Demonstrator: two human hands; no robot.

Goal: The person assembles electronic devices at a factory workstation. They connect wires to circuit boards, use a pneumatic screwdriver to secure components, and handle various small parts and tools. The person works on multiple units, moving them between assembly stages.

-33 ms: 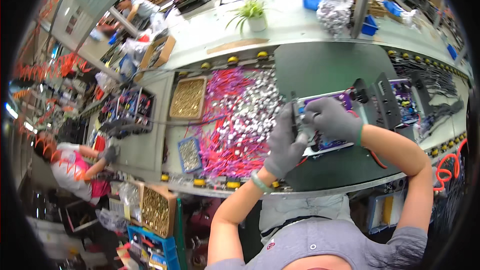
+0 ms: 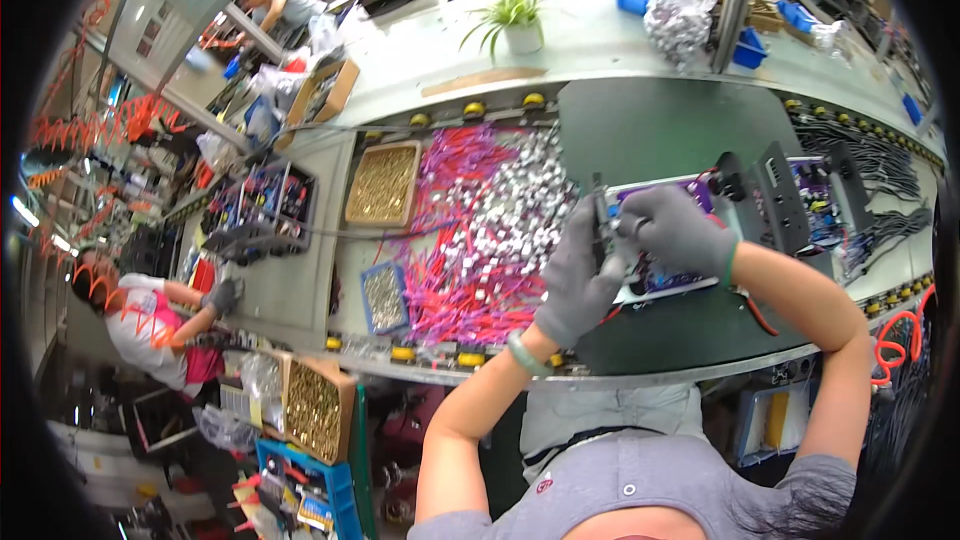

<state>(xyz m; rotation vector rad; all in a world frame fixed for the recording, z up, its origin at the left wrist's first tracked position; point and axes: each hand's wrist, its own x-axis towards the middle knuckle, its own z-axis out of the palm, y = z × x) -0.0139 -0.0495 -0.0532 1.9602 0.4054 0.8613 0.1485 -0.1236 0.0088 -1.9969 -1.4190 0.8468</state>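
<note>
My left hand (image 2: 578, 285), in a grey glove, grips a narrow black panel (image 2: 600, 208) that stands upright at the left end of an open electronic unit. My right hand (image 2: 680, 230), also gloved, is closed in a pinch just right of that panel. Whatever lies between its fingers is too small and hidden to make out. Under both hands lies the unit's purple circuit board (image 2: 655, 278) in a light metal tray, partly covered by my gloves. Red-handled pliers (image 2: 760, 315) seem to lie by the unit's near right corner.
To the left lies a heap of pink and purple wires with white connectors (image 2: 515, 200). Beside it are a box of brass parts (image 2: 384, 185) and a blue tray (image 2: 384, 298) of small metal parts. More black-panelled units (image 2: 780, 200) stand right. A co-worker (image 2: 150, 320) sits far left.
The whole view has shifted slightly, so the bench appears a little higher and further right. Both hands keep nearly the same pose at the black panel.
</note>
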